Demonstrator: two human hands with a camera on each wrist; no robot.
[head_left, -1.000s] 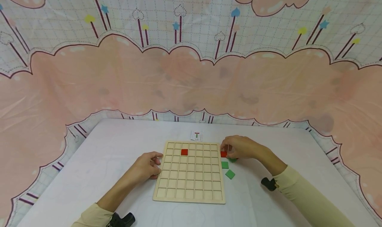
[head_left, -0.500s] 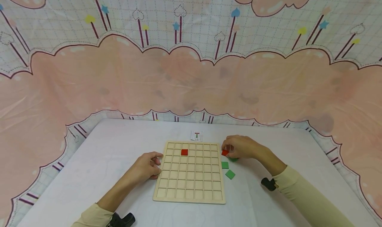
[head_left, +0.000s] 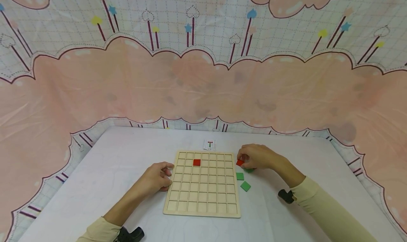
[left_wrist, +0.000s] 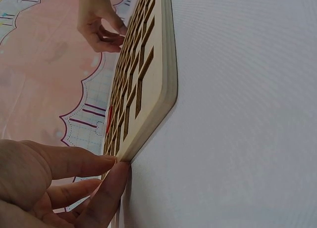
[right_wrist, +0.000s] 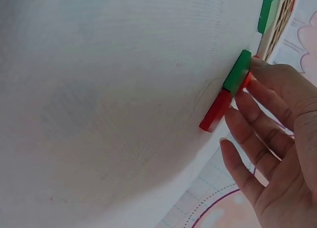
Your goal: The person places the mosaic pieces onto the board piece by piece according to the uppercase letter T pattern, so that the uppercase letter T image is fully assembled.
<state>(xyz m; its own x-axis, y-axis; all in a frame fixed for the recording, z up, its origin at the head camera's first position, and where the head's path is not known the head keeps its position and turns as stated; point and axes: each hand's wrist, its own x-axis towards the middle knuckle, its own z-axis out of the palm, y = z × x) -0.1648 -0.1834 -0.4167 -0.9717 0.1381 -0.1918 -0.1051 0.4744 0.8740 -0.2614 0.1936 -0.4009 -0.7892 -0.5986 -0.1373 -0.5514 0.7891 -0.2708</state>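
Observation:
A pale wooden grid board [head_left: 201, 211] lies on the white table, a red square tile [head_left: 196, 162] set in one upper cell. My left hand [head_left: 154, 176] steadies the board's left edge; in the left wrist view, digits of this hand [left_wrist: 74, 188] touch its side and rim. Just right of the board, my right hand [head_left: 258, 156] pinches another red tile [head_left: 240, 162] between thumb and fingers, tilted. Below that hand lies a partly hidden green tile [head_left: 249, 170]. The right wrist view shows a green tile [right_wrist: 237, 72] and a red tile [right_wrist: 215, 112] by the fingers.
Two more green tiles [head_left: 240, 176] lie right of the board. Behind the board is a small printed grid card [head_left: 210, 145] bearing a coloured T-like pattern. A patterned cloth backdrop [head_left: 203, 90] hangs behind the table. Black wrist cameras [head_left: 286, 196] sit at both sleeves.
The red tile at my right hand has turned and tilted in the fingers, shifting slightly right, away from the board's edge. The left hand and board look unmoved.

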